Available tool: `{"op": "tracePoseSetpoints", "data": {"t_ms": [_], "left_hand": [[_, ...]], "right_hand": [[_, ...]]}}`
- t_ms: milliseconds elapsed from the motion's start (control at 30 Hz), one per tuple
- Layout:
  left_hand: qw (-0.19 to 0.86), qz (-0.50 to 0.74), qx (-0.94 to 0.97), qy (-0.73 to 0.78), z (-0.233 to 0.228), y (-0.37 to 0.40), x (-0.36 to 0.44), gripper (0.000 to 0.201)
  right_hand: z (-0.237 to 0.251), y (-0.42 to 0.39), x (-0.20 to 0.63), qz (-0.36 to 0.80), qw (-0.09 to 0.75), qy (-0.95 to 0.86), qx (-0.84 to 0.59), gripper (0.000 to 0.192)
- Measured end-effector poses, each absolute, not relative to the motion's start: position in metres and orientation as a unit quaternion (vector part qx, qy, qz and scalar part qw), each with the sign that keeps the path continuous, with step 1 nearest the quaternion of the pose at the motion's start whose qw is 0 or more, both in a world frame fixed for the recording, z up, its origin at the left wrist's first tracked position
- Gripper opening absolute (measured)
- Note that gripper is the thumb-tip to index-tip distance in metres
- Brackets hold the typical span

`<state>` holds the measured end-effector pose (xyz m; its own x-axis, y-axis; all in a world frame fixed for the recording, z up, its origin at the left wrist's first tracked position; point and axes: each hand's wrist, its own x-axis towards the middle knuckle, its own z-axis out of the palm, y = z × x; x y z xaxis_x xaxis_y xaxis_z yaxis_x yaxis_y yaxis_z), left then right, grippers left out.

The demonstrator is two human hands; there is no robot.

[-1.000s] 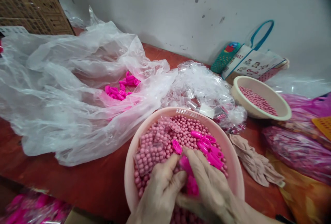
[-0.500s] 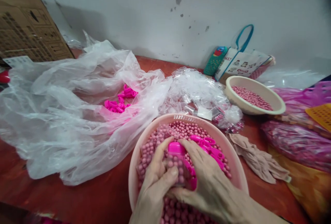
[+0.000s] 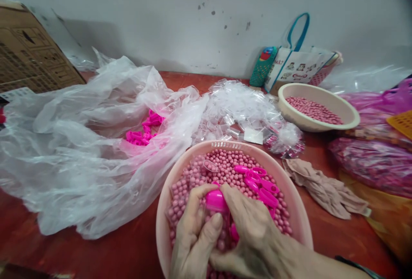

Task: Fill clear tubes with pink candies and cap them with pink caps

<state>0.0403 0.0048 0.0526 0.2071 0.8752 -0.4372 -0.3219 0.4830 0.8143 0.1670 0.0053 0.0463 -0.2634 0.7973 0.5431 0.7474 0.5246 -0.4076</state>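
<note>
Red surface (image 3: 128, 249) w/ clear plastic sheet (image 3: 80, 141) at 9 o'clock, white wall behind. Left hand (image 3: 193, 236) and right hand (image 3: 257, 236), fingers closed on pink cap (image 3: 216, 199) over pink basin (image 3: 167, 210) at 6 o'clock. Cap now nearer than 0.5 s ago.

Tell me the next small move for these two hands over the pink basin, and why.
Probably press the bright pink cap down to seat it: both the left hand and the right hand grip a small clear container of pink beads over the pink basin, with the cap on top.
</note>
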Motion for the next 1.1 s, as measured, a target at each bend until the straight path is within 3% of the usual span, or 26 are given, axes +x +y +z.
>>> {"op": "tracePoseSetpoints", "data": {"t_ms": [100,333,567,800,933,1100], "left_hand": [[0.725,0.419,0.290,0.463,0.054,0.008,0.041,0.036],[0.735,0.494,0.196,0.421,0.062,0.017,0.044,0.037],[0.708,0.517,0.202,0.437,0.056,0.010,0.041,0.033],[0.705,0.470,0.335,0.411,0.046,0.010,0.042,0.063],[0.703,0.458,0.343,0.422,0.048,0.010,0.044,0.059],[0.720,0.429,0.353,0.416,0.048,0.006,0.043,0.046]], "right_hand": [[0.045,0.009,0.165,0.075,0.350,-0.789,-0.500,0.024],[0.059,0.022,0.161,0.260,0.373,-0.739,-0.498,0.057],[0.062,0.017,0.169,0.372,0.384,-0.675,-0.508,0.046],[0.060,0.015,0.175,0.333,0.361,-0.710,-0.505,0.045],[0.055,0.013,0.175,0.296,0.358,-0.725,-0.509,0.060],[0.048,0.007,0.174,0.227,0.331,-0.769,-0.498,0.056]]}}
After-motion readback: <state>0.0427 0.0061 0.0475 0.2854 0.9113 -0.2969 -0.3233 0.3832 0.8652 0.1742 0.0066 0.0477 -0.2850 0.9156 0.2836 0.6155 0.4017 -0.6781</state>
